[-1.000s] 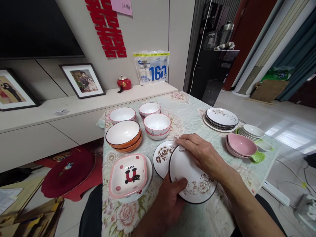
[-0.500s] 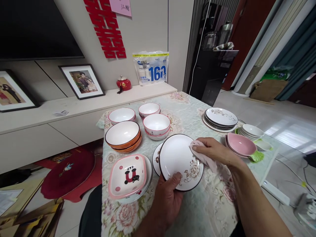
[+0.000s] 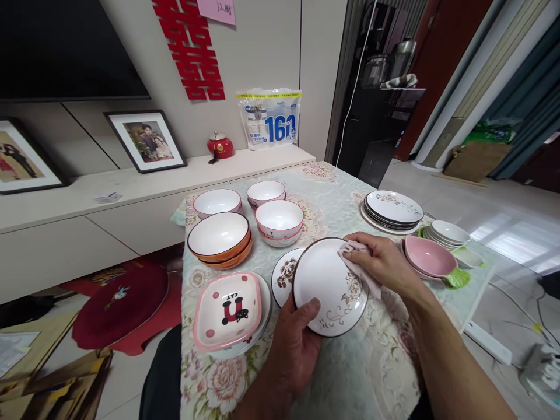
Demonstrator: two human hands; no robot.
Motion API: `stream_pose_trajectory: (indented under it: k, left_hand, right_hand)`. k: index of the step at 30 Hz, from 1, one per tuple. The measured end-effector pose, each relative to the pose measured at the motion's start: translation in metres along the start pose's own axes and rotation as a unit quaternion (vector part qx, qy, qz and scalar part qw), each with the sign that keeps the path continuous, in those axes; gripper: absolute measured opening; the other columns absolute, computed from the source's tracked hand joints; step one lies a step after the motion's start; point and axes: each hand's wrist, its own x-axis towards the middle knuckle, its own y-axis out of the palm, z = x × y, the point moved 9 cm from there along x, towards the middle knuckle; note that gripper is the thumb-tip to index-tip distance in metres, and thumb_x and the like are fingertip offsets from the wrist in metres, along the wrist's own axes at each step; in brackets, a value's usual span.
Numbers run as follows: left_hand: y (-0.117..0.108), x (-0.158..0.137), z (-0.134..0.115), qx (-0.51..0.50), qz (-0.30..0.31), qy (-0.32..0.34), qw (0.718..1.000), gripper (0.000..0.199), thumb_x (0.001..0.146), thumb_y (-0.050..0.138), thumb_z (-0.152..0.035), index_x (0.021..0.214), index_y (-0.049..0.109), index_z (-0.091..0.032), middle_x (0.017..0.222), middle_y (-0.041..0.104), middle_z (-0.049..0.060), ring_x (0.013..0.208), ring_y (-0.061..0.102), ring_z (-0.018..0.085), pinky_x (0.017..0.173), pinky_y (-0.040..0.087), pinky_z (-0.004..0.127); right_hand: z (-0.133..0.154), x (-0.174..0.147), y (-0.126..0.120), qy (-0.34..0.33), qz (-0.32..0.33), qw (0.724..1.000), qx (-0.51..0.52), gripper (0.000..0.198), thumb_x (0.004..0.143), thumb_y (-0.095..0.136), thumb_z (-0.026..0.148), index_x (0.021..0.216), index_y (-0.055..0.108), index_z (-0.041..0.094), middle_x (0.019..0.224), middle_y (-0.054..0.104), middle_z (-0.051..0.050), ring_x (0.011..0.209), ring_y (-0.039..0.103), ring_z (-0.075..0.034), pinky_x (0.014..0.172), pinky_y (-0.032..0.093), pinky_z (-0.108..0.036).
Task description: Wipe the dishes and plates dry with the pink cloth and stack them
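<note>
A white plate (image 3: 326,286) with a dark rim and brown flowers is tilted up above the table, its lower left edge gripped by my left hand (image 3: 300,335), thumb on the face. My right hand (image 3: 378,259) pinches a pale pink cloth (image 3: 367,279) against the plate's upper right rim. Partly covered behind the held plate, another flowered plate (image 3: 284,273) lies on the tablecloth. Left of my left hand sits a square pink-rimmed cat dish (image 3: 227,309) on top of a round white plate (image 3: 265,303).
Orange bowls (image 3: 219,239) and red-rimmed white bowls (image 3: 279,219) stand at the table's left and middle. A stack of flowered plates (image 3: 394,207), pink bowls (image 3: 429,255) and small white bowls (image 3: 448,232) line the right side. Behind runs a low cabinet (image 3: 196,175).
The held plate has turned and shifted slightly right, uncovering more of the plate behind it. My right hand, still on the cloth, has moved a little along the rim.
</note>
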Motion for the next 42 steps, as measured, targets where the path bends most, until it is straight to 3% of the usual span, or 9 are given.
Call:
stream_pose_trajectory:
  k: [5,8,12,17,24,27,32,39,42]
  left_hand:
    - [-0.001,-0.004,0.009,0.058,0.006,-0.034,0.998,0.057,0.069,0.08,-0.015,0.124,0.067,-0.012,0.103,0.08,0.013,0.111,0.069,0.034,0.103,0.048,0.049]
    - [-0.002,-0.006,0.014,0.065,0.002,-0.038,0.997,0.056,0.068,0.083,-0.019,0.121,0.068,-0.013,0.103,0.08,0.013,0.112,0.068,0.035,0.102,0.048,0.049]
    - [-0.008,-0.007,0.015,0.047,-0.044,-0.018,0.998,0.062,0.066,0.087,-0.025,0.123,0.067,-0.014,0.102,0.08,0.014,0.11,0.069,0.036,0.099,0.05,0.051]
    - [-0.013,-0.006,0.001,0.01,-0.08,0.045,0.996,0.069,0.068,0.086,-0.023,0.133,0.06,-0.019,0.106,0.08,0.012,0.104,0.072,0.031,0.099,0.053,0.048]
    - [-0.017,-0.004,-0.013,-0.023,-0.119,0.086,0.989,0.079,0.069,0.085,-0.019,0.141,0.052,-0.026,0.111,0.078,0.011,0.101,0.074,0.029,0.094,0.057,0.046]
    - [-0.01,-0.002,-0.013,-0.04,-0.092,0.078,0.992,0.08,0.07,0.083,-0.013,0.142,0.051,-0.028,0.117,0.077,0.01,0.107,0.072,0.028,0.095,0.057,0.043]
    - [-0.008,-0.002,-0.01,-0.038,-0.076,0.05,0.995,0.078,0.069,0.079,-0.008,0.141,0.053,-0.026,0.114,0.078,0.01,0.104,0.073,0.028,0.093,0.057,0.041]
    - [-0.011,-0.001,0.006,0.032,-0.047,-0.035,0.998,0.062,0.065,0.081,-0.011,0.125,0.066,-0.014,0.103,0.08,0.013,0.102,0.073,0.032,0.097,0.054,0.046]
    - [-0.01,-0.002,0.008,0.036,-0.047,-0.021,0.998,0.06,0.066,0.084,-0.014,0.124,0.067,-0.015,0.106,0.08,0.013,0.104,0.072,0.032,0.099,0.053,0.046]
  right_hand:
    - [0.046,-0.015,0.003,-0.14,0.018,0.981,-0.135,0.019,0.096,0.052,0.028,0.106,0.067,0.021,0.101,0.073,-0.006,0.091,0.066,-0.02,0.079,0.047,-0.03]
    - [0.057,-0.02,0.011,-0.165,0.037,0.971,-0.167,0.022,0.097,0.048,0.024,0.109,0.066,0.022,0.102,0.072,-0.006,0.091,0.066,-0.02,0.078,0.046,-0.03]
    - [0.047,-0.014,0.013,-0.119,0.052,0.984,-0.124,0.02,0.095,0.051,0.026,0.108,0.065,0.022,0.104,0.071,-0.005,0.094,0.065,-0.02,0.08,0.046,-0.03]
    - [0.014,-0.004,0.01,-0.007,0.079,0.995,-0.067,0.022,0.091,0.056,0.04,0.082,0.062,0.02,0.077,0.063,0.0,0.073,0.056,-0.017,0.062,0.041,-0.027]
    - [-0.028,-0.013,0.039,0.098,0.238,0.959,0.123,0.032,0.083,0.067,0.049,0.079,0.064,0.017,0.073,0.06,0.001,0.07,0.053,-0.016,0.064,0.041,-0.027]
    - [-0.038,-0.008,0.039,0.136,0.164,0.956,0.199,0.03,0.079,0.073,0.045,0.085,0.065,0.017,0.076,0.063,0.0,0.069,0.056,-0.016,0.061,0.042,-0.026]
    - [-0.029,0.003,0.023,0.099,0.05,0.978,0.179,0.022,0.075,0.073,0.037,0.088,0.068,0.019,0.08,0.067,0.0,0.072,0.06,-0.017,0.064,0.045,-0.027]
    - [0.016,-0.005,0.006,-0.026,0.027,0.999,-0.02,0.017,0.084,0.059,0.027,0.096,0.07,0.022,0.089,0.073,0.0,0.08,0.064,-0.019,0.072,0.045,-0.028]
    - [0.024,-0.006,0.007,-0.047,0.033,0.997,-0.046,0.018,0.085,0.057,0.025,0.098,0.069,0.022,0.09,0.072,0.0,0.08,0.064,-0.018,0.073,0.045,-0.028]
